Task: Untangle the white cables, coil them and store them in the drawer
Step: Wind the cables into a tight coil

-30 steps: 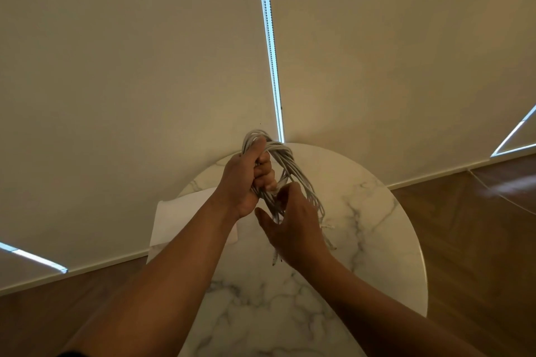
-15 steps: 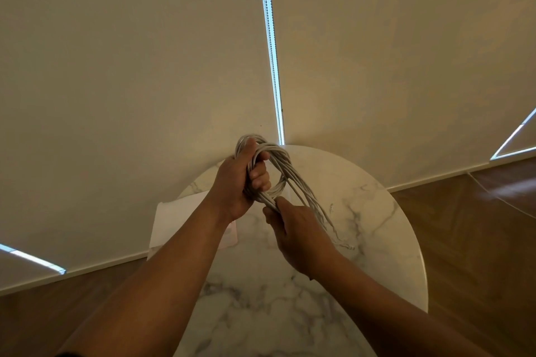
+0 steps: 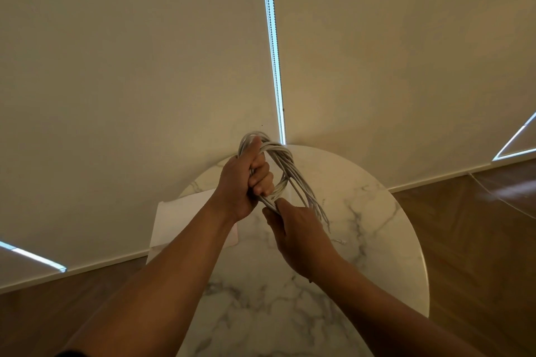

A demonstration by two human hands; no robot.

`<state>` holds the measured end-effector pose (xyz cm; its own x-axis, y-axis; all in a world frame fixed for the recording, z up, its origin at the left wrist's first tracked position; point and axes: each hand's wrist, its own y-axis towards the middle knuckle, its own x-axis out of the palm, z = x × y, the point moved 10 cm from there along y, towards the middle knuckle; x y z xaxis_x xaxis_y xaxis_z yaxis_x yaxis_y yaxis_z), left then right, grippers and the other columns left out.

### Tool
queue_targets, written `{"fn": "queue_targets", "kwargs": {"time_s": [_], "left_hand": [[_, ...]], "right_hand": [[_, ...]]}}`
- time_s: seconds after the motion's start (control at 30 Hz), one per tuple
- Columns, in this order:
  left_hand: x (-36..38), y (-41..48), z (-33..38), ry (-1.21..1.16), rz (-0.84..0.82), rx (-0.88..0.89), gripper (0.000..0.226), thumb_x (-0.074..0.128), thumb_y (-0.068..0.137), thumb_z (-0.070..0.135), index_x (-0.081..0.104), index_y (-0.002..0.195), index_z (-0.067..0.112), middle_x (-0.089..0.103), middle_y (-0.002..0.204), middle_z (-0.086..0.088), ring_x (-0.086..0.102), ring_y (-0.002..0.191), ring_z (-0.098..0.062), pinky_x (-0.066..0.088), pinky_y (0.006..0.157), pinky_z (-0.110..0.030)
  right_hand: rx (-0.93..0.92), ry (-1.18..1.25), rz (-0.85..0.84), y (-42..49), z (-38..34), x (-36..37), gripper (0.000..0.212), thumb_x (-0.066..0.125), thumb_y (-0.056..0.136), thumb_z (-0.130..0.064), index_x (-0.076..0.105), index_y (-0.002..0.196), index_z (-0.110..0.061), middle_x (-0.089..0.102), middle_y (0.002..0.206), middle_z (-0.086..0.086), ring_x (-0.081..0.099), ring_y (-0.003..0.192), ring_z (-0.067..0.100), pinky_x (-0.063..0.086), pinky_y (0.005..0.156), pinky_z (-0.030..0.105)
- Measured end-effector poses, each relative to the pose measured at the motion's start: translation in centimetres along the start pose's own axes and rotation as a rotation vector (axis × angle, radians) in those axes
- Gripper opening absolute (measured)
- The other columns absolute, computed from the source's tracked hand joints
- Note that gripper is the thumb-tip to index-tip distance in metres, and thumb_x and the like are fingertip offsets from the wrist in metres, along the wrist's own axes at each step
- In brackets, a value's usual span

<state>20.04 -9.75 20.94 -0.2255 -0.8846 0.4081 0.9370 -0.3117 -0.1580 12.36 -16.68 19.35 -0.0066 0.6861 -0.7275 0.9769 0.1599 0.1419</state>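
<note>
A bundle of white cables (image 3: 285,166) is looped into a coil and held up above the round marble table (image 3: 377,226). My left hand (image 3: 242,182) grips the left side of the coil, fingers curled through the loop and thumb on top. My right hand (image 3: 295,233) is just below it and holds the strands at the coil's lower end. Loose cable ends (image 3: 326,220) trail down to the right toward the tabletop. No drawer is in view.
A white rectangular thing (image 3: 179,220) sits at the table's left edge, partly behind my left forearm. Beige roller blinds (image 3: 145,66) with a bead chain (image 3: 274,52) hang right behind the table. Wooden floor (image 3: 478,240) lies on both sides.
My right hand slid down and toward me along the strands to the coil's lower end. The left hand shifted slightly left while keeping its grip on the coil.
</note>
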Motion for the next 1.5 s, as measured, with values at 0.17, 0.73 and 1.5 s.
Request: {"fn": "queue_targets", "kwargs": {"time_s": [0.17, 0.73, 1.5], "left_hand": [[-0.2, 0.1, 1.0, 0.015, 0.011, 0.030, 0.051, 0.048, 0.098, 0.036, 0.034, 0.053, 0.018, 0.025, 0.037, 0.003, 0.024, 0.030, -0.009, 0.024, 0.036, -0.021], [2.3, -1.5, -4.3, -0.018, -0.329, -0.423, 0.040, 0.052, 0.086, 0.035, 0.041, 0.051, 0.020, 0.029, 0.034, 0.007, 0.028, 0.025, -0.006, 0.024, 0.032, -0.016], [-1.6, -0.7, -0.8, 1.684, 0.070, -0.088, 0.050, 0.055, 0.084, 0.067, 0.061, 0.077, 0.018, 0.063, 0.069, 0.000, 0.061, 0.063, -0.017, 0.051, 0.061, -0.032]], "right_hand": [[-0.017, -0.029, -0.078, -1.6, 0.6, -0.4, 0.043, 0.033, 0.096, -0.057, 0.056, 0.112, -0.025, 0.058, 0.106, -0.007, 0.052, 0.092, 0.006, 0.048, 0.081, 0.021], [-0.132, 0.320, 0.183, 5.0, 1.8, -6.7, 0.021, 0.061, 0.092, -0.036, 0.062, 0.101, -0.017, 0.060, 0.079, -0.010, 0.055, 0.069, 0.003, 0.044, 0.064, 0.012], [0.098, 0.344, 0.418, 3.5, 4.5, -7.6, 0.018, 0.064, 0.090, -0.038, 0.057, 0.093, -0.022, 0.058, 0.070, -0.012, 0.059, 0.051, 0.008, 0.047, 0.051, 0.015]]}}
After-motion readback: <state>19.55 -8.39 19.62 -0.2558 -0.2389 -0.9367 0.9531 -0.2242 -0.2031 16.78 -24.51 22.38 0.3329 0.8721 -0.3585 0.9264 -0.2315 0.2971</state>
